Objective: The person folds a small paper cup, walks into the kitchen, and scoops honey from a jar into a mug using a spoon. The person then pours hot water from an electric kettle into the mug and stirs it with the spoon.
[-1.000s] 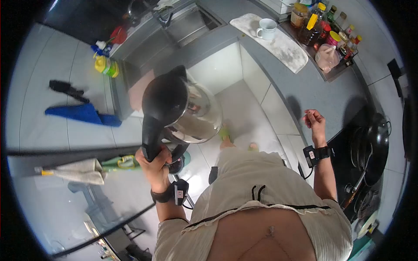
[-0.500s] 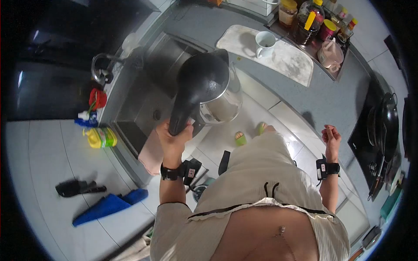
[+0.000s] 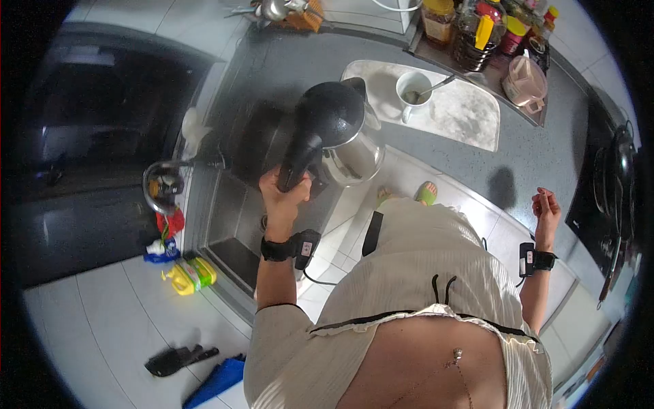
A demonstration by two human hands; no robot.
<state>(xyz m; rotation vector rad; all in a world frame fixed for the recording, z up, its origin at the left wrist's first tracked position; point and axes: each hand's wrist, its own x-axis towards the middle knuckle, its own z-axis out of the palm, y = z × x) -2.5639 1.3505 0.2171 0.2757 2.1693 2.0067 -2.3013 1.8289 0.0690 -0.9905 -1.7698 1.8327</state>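
Observation:
My left hand (image 3: 285,198) is closed round the black handle of a steel kettle (image 3: 351,153) with a black lid. The kettle is held up in front of me, between the sink and the counter edge. Behind it, a white mug (image 3: 413,99) with a spoon (image 3: 438,84) in it stands on a pale marbled mat (image 3: 470,112). My right hand (image 3: 546,208) hangs near the counter's front edge, its fingers curled in; whether anything is within them is hard to make out.
The sink (image 3: 235,211) and faucet (image 3: 160,191) are at the left, with a yellow bottle (image 3: 193,275) beside them. Jars and bottles (image 3: 480,34) and a pink container (image 3: 524,83) stand in a tray at the back right. The stove (image 3: 593,204) lies far right.
The view has swung toward the counter. My left hand has carried the kettle from over the floor and sink side toward the mat and mug. My right hand stays apart, at the right.

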